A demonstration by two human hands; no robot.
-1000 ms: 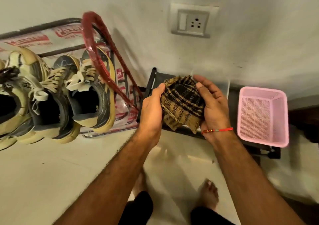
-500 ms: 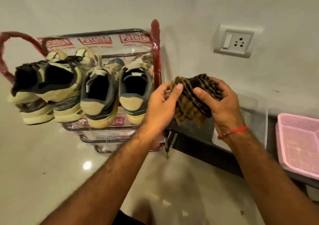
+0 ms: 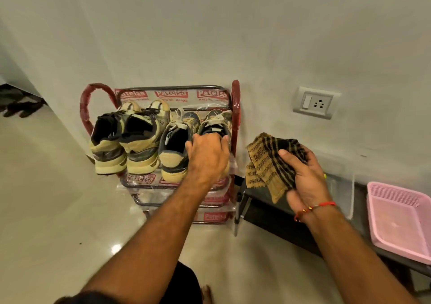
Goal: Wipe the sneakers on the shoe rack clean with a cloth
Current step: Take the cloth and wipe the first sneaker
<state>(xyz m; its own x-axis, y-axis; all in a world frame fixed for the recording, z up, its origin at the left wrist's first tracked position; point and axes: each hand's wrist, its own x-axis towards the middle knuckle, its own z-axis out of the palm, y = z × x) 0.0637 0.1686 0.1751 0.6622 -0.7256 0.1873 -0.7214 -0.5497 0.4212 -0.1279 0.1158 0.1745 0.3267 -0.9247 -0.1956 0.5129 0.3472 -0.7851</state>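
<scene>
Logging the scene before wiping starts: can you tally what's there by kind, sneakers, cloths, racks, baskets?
Sneakers: 4, all on the top shelf; the left hand grips the rightmost one.
Checked cloth: 1, held in the right hand.
Shoe rack: 1.
Pink basket: 1.
Total: 7.

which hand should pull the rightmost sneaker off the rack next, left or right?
Left. The left hand already rests over the heel of the rightmost sneaker on the shoe rack, fingers curling round its collar. The right hand is off to the side, gripping the checked cloth.
</scene>
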